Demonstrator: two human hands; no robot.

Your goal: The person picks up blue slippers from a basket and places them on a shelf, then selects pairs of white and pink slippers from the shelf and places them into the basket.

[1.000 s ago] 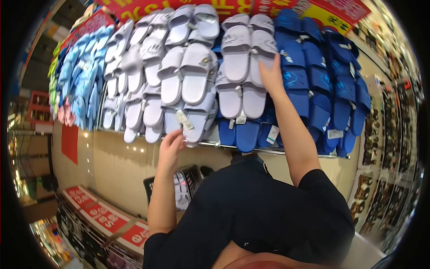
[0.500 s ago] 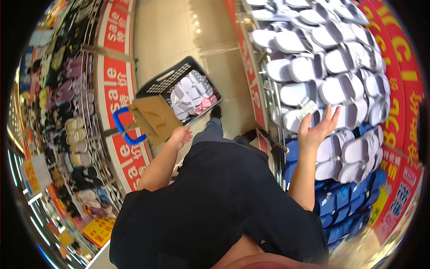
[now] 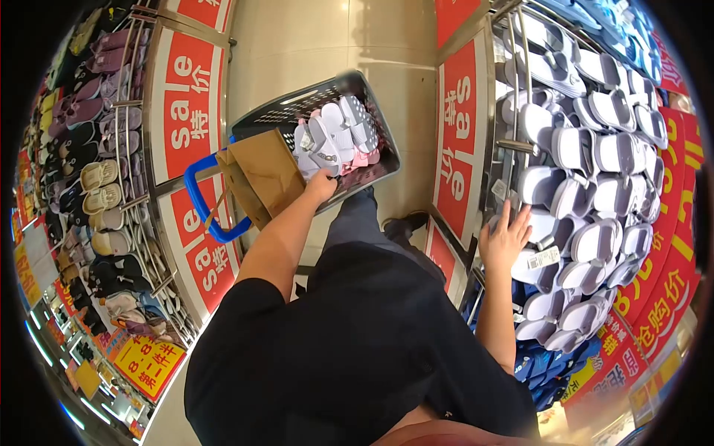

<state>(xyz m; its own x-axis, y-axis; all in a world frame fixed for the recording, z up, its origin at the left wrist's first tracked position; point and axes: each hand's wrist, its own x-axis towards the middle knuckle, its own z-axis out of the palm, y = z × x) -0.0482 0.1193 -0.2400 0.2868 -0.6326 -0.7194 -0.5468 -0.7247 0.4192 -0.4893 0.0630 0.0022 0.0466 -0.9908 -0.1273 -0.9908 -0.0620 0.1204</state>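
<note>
My left hand [image 3: 320, 186] reaches over the near side of a dark shopping basket [image 3: 388, 137], its fingers curled at the edge of a pale slipper [image 3: 324, 154]; my fingertips are partly hidden there. More slippers lie around it, one a grey polka-dot slipper [image 3: 362, 125] and some pink. A brown paper bag [image 3: 265, 172] leans in the basket beside my left wrist. My right hand [image 3: 506, 236] is open, fingers spread, holding nothing, at the edge of a rack of white-and-grey slippers [image 3: 574, 152]. A white price tag [image 3: 545, 257] hangs near it.
A blue basket handle [image 3: 195, 195] sticks out to the left. Shoe racks [image 3: 111, 149] line the left side, with red sale signs [image 3: 186, 111] along the edge. Another sale sign [image 3: 455, 126] borders the right rack. Tiled floor [image 3: 312, 44] runs between them. Blue slippers [image 3: 550, 368] hang lower right.
My left hand has moved from beside the basket to the slippers in it. The view has shifted, with the right rack farther right. My right hand remains open beside that rack, now lower.
</note>
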